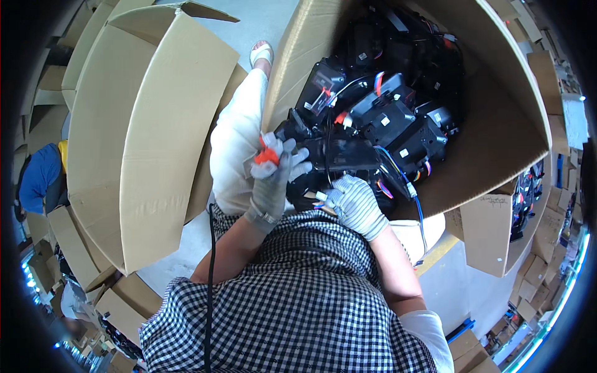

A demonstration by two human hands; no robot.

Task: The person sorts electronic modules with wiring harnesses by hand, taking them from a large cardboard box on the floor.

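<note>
My left hand [273, 180], in a pale work glove, is raised at the left of the black units. An orange-red piece [266, 155] with whitish parts around it sits among its fingers; blur hides its kind. In a striped glove, my right hand [357, 205] is closed by a small white plug connector [321, 196] with thin wires. The plug lies at its fingertips, against the near side of a black plastic unit [345, 154]. A black cable [328, 140] crosses that unit. Beyond are several black housings [388, 121] with coloured wires and red connectors [341, 118].
A large cardboard box [516, 124] opens toward me and holds the black units. Another open carton [168, 143] stands at the left. A blue wire [421, 221] hangs down by my right forearm. More cartons [488, 233] with black parts stand at the right.
</note>
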